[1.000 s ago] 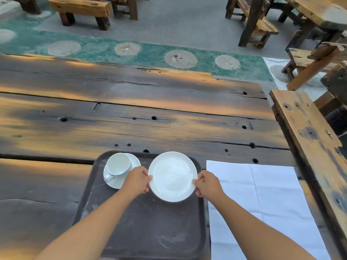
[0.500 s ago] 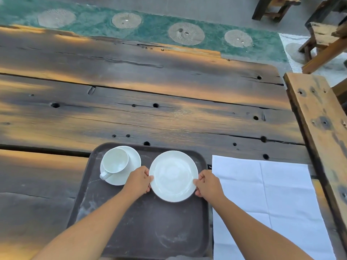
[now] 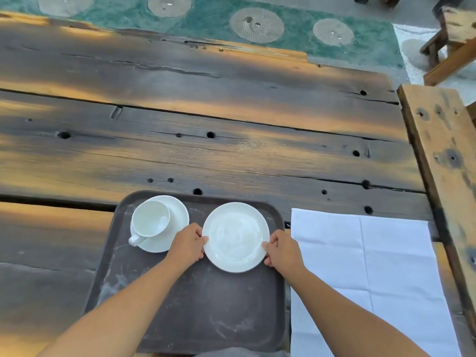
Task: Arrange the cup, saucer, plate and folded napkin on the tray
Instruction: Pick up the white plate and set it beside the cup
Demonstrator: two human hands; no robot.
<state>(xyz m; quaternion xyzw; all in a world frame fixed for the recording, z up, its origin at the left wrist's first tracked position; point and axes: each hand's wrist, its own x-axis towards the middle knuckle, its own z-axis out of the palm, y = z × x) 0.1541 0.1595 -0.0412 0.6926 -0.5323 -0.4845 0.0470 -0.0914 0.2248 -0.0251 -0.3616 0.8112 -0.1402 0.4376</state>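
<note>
On the dark tray (image 3: 195, 318) in the lower middle of the frame, one white cup (image 3: 150, 221) stands on one saucer (image 3: 177, 215) at the tray's upper left corner. Just right of it the left hand (image 3: 186, 244), fingers curled, pinches the left rim of the single white plate (image 3: 235, 237) — which lies at the tray's upper right. The right hand (image 3: 282, 251) grips the plate's right rim the same way. At lower right one white napkin (image 3: 373, 266) lies spread open on the wooden desk (image 3: 206, 99) — beside the tray, creased but unfolded.
</note>
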